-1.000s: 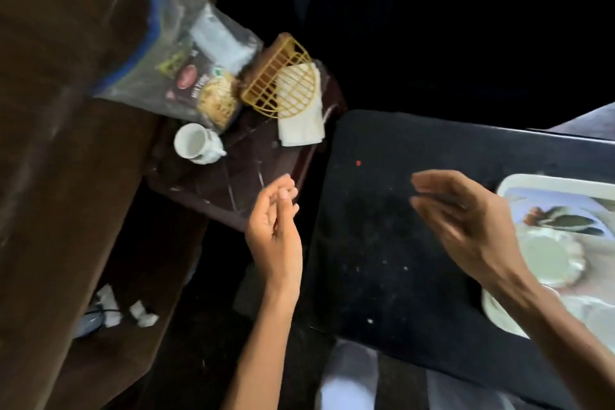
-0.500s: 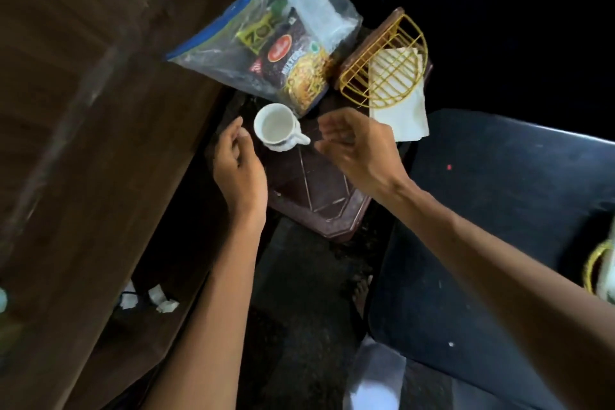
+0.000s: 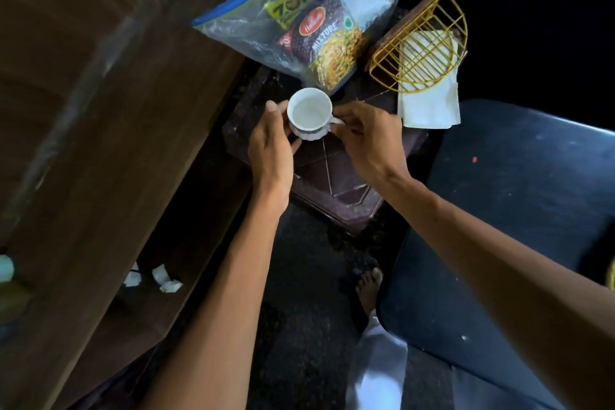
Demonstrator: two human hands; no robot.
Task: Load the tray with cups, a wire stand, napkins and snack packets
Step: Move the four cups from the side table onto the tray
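Since half a second ago, both hands closed in: left hand (image 3: 271, 143) cupping small white ceramic cup (image 3: 309, 113), right hand (image 3: 364, 136) pinching its handle, mid dark counter (image 3: 342, 190). Cup-loading step; next, lift level toward tray, unseen.

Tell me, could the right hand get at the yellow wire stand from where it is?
Probably yes, but not right away. The right hand is pinching the cup by its handle, so it would have to let go first. The wire stand lies just beyond it over the napkins, with nothing between.
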